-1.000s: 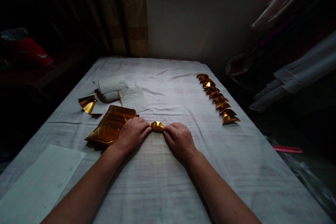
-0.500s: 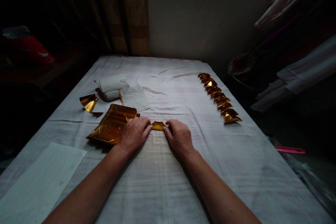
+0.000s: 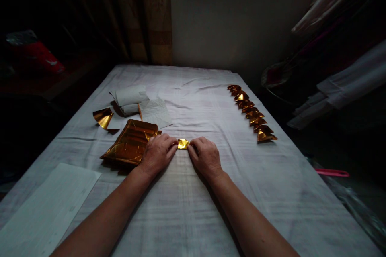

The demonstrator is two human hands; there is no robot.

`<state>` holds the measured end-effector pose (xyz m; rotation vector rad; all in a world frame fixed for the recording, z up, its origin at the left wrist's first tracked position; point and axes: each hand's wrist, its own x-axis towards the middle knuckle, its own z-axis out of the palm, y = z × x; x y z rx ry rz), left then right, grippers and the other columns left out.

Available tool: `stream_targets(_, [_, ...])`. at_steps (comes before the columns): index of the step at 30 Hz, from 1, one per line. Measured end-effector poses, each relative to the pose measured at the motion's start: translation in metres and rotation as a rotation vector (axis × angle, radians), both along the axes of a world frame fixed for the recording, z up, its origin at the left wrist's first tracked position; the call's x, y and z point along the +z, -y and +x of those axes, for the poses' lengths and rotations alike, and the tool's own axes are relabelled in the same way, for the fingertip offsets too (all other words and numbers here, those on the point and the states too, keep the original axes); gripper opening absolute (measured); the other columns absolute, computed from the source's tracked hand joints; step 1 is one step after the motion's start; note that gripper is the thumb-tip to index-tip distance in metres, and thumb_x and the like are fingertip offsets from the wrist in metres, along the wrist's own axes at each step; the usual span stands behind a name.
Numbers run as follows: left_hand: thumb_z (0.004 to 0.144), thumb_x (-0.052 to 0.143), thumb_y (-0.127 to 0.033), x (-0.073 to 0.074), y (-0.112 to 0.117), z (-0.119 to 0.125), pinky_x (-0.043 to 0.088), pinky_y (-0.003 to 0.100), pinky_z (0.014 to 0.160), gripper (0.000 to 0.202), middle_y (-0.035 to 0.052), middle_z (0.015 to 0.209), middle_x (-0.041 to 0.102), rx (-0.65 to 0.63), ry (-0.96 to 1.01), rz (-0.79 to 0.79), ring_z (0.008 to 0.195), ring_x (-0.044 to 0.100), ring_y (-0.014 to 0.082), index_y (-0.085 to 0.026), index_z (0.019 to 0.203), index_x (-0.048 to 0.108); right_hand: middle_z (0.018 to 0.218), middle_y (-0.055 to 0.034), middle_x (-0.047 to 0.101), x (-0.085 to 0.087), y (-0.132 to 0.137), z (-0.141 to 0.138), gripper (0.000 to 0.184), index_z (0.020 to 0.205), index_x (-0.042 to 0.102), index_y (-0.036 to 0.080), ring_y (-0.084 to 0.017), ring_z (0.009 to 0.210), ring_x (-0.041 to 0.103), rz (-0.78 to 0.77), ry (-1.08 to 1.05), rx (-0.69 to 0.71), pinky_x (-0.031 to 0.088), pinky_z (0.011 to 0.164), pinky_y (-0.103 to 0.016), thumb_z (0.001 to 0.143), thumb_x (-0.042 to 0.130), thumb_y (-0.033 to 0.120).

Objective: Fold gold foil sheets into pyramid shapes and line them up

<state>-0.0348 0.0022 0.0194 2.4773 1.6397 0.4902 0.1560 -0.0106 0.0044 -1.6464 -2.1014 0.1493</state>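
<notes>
A small folded piece of gold foil paper [image 3: 182, 143] lies on the white cloth-covered table [image 3: 193, 192], pinched between both hands. My left hand [image 3: 157, 154] grips its left end with curled fingers. Its right end is held by my right hand [image 3: 205, 156], fingers bent the same way. Just left of my left hand lies a stack of gold foil sheets [image 3: 130, 143].
A row of several folded gold pieces [image 3: 252, 113] runs along the table's right side. A gold cone-shaped piece [image 3: 103, 117], white folded papers [image 3: 129, 97] and a flat white sheet [image 3: 48, 209] lie at left. Hanging cloth [image 3: 340, 84] is at right.
Both hands have drawn closer together over the gold piece, so less of it shows between the fingers than before.
</notes>
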Motion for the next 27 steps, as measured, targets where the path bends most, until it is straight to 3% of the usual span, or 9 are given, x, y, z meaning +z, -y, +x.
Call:
stream_targets(7, [0.091,0.062,-0.036,0.005,0.002,0.01,0.037,0.034,0.078,0.015,0.0029,0.091,0.068,0.087,-0.005,-0.028,0.089,0.06,0.0222,-0.023,0.09,0.069,0.083,-0.0044,0.065,0.011,-0.001,-0.013,0.027,0.087,0.065,0.02,-0.018,0.076,0.056,-0.083,0.09,-0.114,0.029,0.067,-0.029,0.086,0.067,0.047])
stream_targets(14, [0.092,0.059,-0.03,0.002,0.001,0.007,0.037,0.033,0.079,0.012,0.0028,0.094,0.068,0.093,0.026,-0.06,0.09,0.06,0.021,-0.024,0.093,0.07,0.092,-0.0031,0.067,0.007,0.002,-0.001,0.008,0.092,0.068,0.022,-0.018,0.084,0.059,-0.122,-0.025,-0.041,0.033,0.072,-0.028,0.092,0.062,0.028])
stream_targets(21, [0.093,0.056,-0.025,0.003,0.001,0.006,0.04,0.033,0.08,0.015,0.0043,0.096,0.068,0.088,0.014,-0.078,0.093,0.061,0.0217,-0.024,0.098,0.071,0.093,-0.0036,0.067,0.001,0.004,0.004,0.011,0.092,0.069,0.022,-0.018,0.088,0.059,-0.105,-0.054,-0.039,0.034,0.075,-0.028,0.092,0.059,0.021])
stream_targets(24, [0.092,0.06,-0.03,0.006,0.005,0.009,0.041,0.034,0.082,0.013,0.0047,0.096,0.067,0.089,0.011,-0.065,0.092,0.06,0.0218,-0.023,0.096,0.071,0.092,-0.0036,0.067,0.006,0.004,-0.003,0.011,0.092,0.069,0.022,-0.018,0.087,0.059,-0.101,-0.03,-0.06,0.034,0.075,-0.028,0.092,0.059,0.027])
stream_targets(27, [0.089,0.064,-0.032,0.007,0.007,0.011,0.041,0.034,0.084,0.012,0.0049,0.096,0.067,0.104,0.033,-0.061,0.093,0.06,0.0223,-0.022,0.092,0.07,0.089,-0.0049,0.067,0.015,0.002,-0.013,0.022,0.089,0.067,0.021,-0.019,0.083,0.059,-0.142,0.035,-0.153,0.033,0.071,-0.029,0.088,0.064,0.043])
